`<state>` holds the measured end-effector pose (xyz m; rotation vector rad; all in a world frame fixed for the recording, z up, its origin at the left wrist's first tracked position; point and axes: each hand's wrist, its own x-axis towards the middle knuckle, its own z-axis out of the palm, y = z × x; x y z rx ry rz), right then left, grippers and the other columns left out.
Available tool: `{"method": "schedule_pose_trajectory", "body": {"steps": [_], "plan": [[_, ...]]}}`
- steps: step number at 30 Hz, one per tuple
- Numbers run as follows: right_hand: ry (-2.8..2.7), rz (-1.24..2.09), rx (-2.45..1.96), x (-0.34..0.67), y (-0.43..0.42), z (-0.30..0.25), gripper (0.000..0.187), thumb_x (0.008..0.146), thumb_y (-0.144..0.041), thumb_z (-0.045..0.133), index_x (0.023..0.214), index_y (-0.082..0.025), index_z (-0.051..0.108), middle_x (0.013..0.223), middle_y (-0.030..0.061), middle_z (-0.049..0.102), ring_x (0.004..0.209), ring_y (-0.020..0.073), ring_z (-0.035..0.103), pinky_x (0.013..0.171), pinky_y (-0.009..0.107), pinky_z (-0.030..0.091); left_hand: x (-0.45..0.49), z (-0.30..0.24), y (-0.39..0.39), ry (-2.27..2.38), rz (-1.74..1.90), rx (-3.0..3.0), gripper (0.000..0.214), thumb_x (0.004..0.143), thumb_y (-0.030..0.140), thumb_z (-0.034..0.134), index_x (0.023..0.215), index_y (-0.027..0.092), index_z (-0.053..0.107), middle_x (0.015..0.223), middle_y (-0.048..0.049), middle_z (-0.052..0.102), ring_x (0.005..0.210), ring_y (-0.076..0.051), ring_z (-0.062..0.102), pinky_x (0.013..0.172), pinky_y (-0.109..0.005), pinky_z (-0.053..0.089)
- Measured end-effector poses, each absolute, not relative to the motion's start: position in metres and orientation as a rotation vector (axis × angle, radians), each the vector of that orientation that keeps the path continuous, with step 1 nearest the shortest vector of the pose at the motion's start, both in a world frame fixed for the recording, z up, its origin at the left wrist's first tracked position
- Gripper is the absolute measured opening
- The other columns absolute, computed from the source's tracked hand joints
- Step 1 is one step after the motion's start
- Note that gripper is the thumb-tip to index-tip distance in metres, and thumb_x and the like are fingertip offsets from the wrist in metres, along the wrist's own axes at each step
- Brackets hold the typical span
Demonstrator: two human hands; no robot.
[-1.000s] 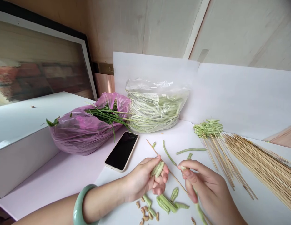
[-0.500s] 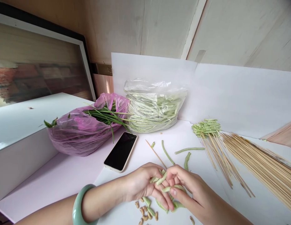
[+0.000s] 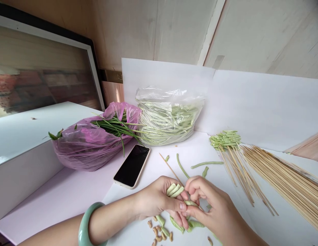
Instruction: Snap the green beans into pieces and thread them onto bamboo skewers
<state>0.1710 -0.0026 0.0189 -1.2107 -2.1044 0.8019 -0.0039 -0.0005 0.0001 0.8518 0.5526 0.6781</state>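
My left hand, with a pale green bangle on the wrist, cups several short green bean pieces in its palm. Its thumb presses on another bean piece. The fingers of my right hand pinch the other end of that piece, close against the left hand. Under the hands lie flattened green pods and several brown seeds. Just beyond, a wooden skewer and loose lengths of bean rest on the white surface.
A phone lies left of the hands. Behind it are a pink bag with green stalks and a clear bag of long beans. To the right are skewers threaded with bean pieces and a bundle of bare skewers.
My left thumb has come down over the bean piece between the hands. My right fingers have risen slightly, and the pieces in the left palm show more plainly, side by side.
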Motion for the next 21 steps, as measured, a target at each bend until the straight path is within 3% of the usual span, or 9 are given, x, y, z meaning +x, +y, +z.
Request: {"method": "schedule_pose_trajectory", "body": {"steps": [3, 6, 11, 16, 21], "plan": [[-2.020, 1.287, -1.265, 0.177, 0.002, 0.026, 0.021, 0.071, -0.017, 0.058, 0.085, -0.024, 0.045, 0.059, -0.0072, 0.051, 0.056, 0.0134, 0.054, 0.055, 0.024, 0.042, -0.003, -0.001, 0.001, 0.611, 0.721, 0.803, 0.036, 0.055, 0.028, 0.083, 0.077, 0.010, 0.060, 0.058, -0.0012, 0.062, 0.049, -0.015, 0.064, 0.049, -0.024, 0.051], [-2.036, 1.637, -1.234, 0.186, 0.005, 0.036, 0.005, 0.081, -0.023, 0.051, 0.080, -0.022, 0.047, 0.065, -0.0052, 0.046, 0.061, 0.0125, 0.051, 0.057, 0.023, 0.039, -0.003, -0.002, 0.001, 0.629, 0.685, 0.814, 0.038, 0.054, 0.031, 0.083, 0.076, 0.010, 0.061, 0.058, -0.0010, 0.062, 0.048, -0.015, 0.063, 0.049, -0.025, 0.051], [-2.369, 1.295, -1.412, 0.193, 0.004, 0.043, 0.022, 0.085, -0.027, 0.048, 0.064, -0.020, 0.046, 0.061, -0.0048, 0.035, 0.057, 0.0114, 0.035, 0.050, 0.023, 0.026, -0.003, -0.001, 0.000, 0.654, 0.597, 0.860, 0.041, 0.050, 0.036, 0.084, 0.073, 0.012, 0.059, 0.053, 0.0014, 0.060, 0.044, -0.012, 0.060, 0.053, -0.026, 0.050], [-2.484, 1.080, -1.375, 0.185, 0.002, 0.046, 0.023, 0.085, -0.024, 0.045, 0.065, -0.019, 0.053, 0.069, -0.0012, 0.050, 0.062, 0.0127, 0.048, 0.053, 0.022, 0.033, -0.003, 0.001, -0.001, 0.644, 0.519, 0.912, 0.044, 0.052, 0.046, 0.081, 0.065, 0.010, 0.060, 0.057, 0.0003, 0.059, 0.044, -0.011, 0.059, 0.052, -0.027, 0.049], [-2.538, 1.034, -1.375, 0.178, -0.001, 0.050, 0.023, 0.083, -0.016, 0.044, 0.064, -0.019, 0.057, 0.067, -0.0019, 0.051, 0.059, 0.0108, 0.050, 0.050, 0.020, 0.032, -0.003, -0.001, -0.002, 0.609, 0.473, 0.967, 0.045, 0.059, 0.052, 0.075, 0.062, 0.010, 0.060, 0.053, 0.0000, 0.058, 0.043, -0.011, 0.058, 0.048, -0.024, 0.047]]}}
